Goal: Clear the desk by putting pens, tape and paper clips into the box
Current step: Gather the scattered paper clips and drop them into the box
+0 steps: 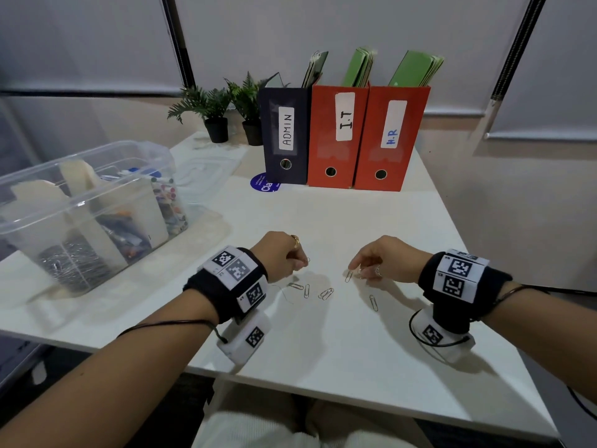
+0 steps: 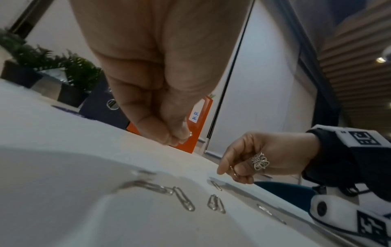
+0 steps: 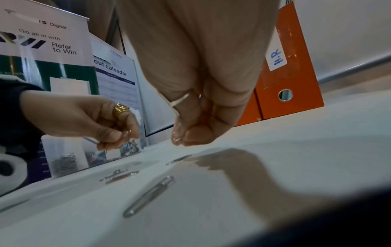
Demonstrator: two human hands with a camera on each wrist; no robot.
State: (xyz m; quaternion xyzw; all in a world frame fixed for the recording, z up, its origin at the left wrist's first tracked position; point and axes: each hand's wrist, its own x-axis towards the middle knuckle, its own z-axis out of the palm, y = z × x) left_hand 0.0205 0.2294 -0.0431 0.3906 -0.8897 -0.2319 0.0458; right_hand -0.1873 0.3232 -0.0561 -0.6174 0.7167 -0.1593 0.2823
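Note:
Several silver paper clips lie loose on the white desk (image 1: pixel 323 221): one pair (image 1: pixel 326 294), one clip (image 1: pixel 307 291) and another (image 1: pixel 373 302). Just above them my left hand (image 1: pixel 302 261) pinches a paper clip (image 3: pixel 91 140) between thumb and fingertips. To the right, my right hand (image 1: pixel 355 270) hovers over a clip on the desk (image 1: pixel 349 276), fingers curled with a paper clip (image 2: pixel 232 170) held between them. The clear plastic box (image 1: pixel 80 202) stands at the left, its compartments holding paper clips, pens and tape rolls.
Three file holders marked ADMIN (image 1: pixel 286 134), I.T (image 1: pixel 339 134) and H.R (image 1: pixel 387 137) stand at the back, with two potted plants (image 1: pixel 216 114) to their left. The box's clear lid (image 1: pixel 206 169) lies behind the box. The desk's near edge (image 1: pixel 355 399) runs just below my wrists.

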